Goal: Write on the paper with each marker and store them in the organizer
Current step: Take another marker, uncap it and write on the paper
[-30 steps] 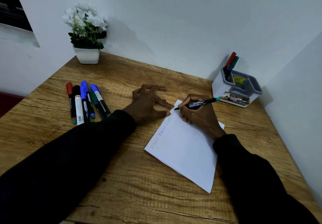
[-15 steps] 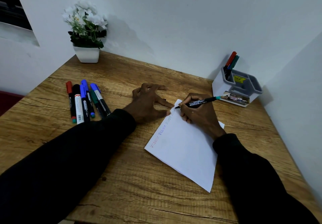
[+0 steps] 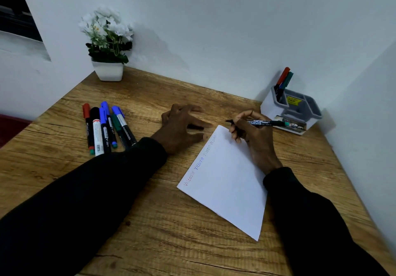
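My right hand [image 3: 255, 142] pinches the black marker [image 3: 265, 123], nib bare, just beyond the paper [image 3: 227, 179] corner. My left hand [image 3: 182, 127] lies spread on the desk [image 3: 171, 222] beside that grip. Risk: the nib stains wood, or enters the organizer [image 3: 269, 107], past the marker's tail, uncapped.

My desk [image 3: 192, 243] is wood grain and sits in a corner of plain white walls [image 3: 214, 29]. Dark window [image 3: 12, 14] up on my left, little white pot [image 3: 108, 73] of white flowers at the back near it. Light's pretty dim and cool.
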